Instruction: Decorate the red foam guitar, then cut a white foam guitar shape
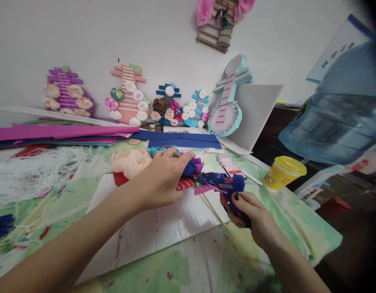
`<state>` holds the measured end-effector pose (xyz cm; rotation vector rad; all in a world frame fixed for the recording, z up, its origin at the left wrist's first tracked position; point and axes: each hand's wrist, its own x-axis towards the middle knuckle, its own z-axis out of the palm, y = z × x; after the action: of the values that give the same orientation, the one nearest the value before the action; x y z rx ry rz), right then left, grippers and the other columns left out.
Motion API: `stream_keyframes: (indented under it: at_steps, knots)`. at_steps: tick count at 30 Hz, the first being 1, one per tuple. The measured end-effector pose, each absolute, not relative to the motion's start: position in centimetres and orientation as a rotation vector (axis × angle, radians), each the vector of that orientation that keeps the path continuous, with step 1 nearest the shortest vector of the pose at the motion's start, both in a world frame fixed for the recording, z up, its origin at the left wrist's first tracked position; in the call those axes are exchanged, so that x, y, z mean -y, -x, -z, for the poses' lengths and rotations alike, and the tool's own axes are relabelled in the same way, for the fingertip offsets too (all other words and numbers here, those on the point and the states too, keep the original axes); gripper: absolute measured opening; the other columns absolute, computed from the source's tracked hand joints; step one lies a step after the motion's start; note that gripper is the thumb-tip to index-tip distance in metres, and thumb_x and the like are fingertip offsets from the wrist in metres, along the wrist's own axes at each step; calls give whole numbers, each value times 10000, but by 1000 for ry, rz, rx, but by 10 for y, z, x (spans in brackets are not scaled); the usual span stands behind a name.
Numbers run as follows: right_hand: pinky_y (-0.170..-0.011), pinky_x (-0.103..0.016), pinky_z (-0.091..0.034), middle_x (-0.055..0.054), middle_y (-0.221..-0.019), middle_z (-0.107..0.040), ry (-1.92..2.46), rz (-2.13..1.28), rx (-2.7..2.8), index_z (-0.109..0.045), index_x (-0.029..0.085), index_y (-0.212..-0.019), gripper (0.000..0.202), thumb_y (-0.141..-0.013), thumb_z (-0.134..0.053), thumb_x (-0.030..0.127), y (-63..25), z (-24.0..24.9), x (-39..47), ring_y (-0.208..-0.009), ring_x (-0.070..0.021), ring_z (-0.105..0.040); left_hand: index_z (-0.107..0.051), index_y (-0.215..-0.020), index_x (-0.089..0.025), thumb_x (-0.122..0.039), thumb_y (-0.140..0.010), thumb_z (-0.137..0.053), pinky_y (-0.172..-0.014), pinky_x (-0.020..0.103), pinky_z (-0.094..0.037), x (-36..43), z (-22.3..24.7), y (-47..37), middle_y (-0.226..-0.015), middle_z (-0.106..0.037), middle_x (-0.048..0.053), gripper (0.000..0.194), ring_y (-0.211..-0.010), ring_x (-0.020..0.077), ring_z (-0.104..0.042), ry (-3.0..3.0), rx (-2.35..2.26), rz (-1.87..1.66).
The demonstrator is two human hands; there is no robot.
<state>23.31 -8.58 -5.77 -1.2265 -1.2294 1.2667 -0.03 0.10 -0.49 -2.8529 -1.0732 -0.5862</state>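
My right hand (252, 205) grips a blue hot glue gun (221, 181) by its handle, nozzle pointing left. The nozzle is close to the right end of a small red craft instrument (186, 184) with white strings. My left hand (163, 175) lies across that instrument with fingers curled over its flowers; the fingertips are partly hidden. Peach paper flowers (131, 162) sit at its left end, and blue and purple paper flowers (194, 165) at its right. Beneath is a white board (145, 228) with glue marks. A pink strip (206, 189) hangs by the gun.
Finished craft instruments (128, 95) lean along the wall. White string (47, 175) lies tangled at left, near coloured paper sheets (66, 133). A thin stick (217, 213) crosses the board's edge. At right are a phone (232, 167), a yellow cup (284, 173) and a large water bottle (334, 110).
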Motion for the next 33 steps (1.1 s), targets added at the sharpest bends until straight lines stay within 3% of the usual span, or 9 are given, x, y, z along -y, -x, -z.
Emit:
stream_keyframes:
  at_steps: [14, 22, 33]
  knots:
    - [-427, -247, -122, 40, -586, -383, 1193, -1277, 1219, -553, 170, -708, 404, -798, -611, 559, -233, 60, 83, -416, -41, -285, -413, -1326, -137, -183, -661, -579, -874, 462, -429, -1, 6, -1, -1107, -610, 156, 687, -1065, 327, -498, 2858, 1066, 597]
    - [-428, -250, -126, 41, -586, -377, 1198, -1294, 1224, -562, 176, -717, 403, -787, -615, 569, -231, 60, 82, -424, -47, -273, -442, -1318, -240, -165, -668, -574, -872, 457, -426, -1, 4, 0, -1176, -614, 87, 668, -1084, 320, -505, 2897, 1023, 580]
    - [-434, -252, -124, 40, -553, -384, 1219, -1282, 1219, -573, 169, -740, 402, -791, -609, 567, -230, 56, 85, -420, -53, -277, -471, -1289, -224, -179, -680, -569, -853, 461, -430, 0, 3, 1, -1150, -622, 99, 619, -1068, 321, -513, 2889, 1013, 576]
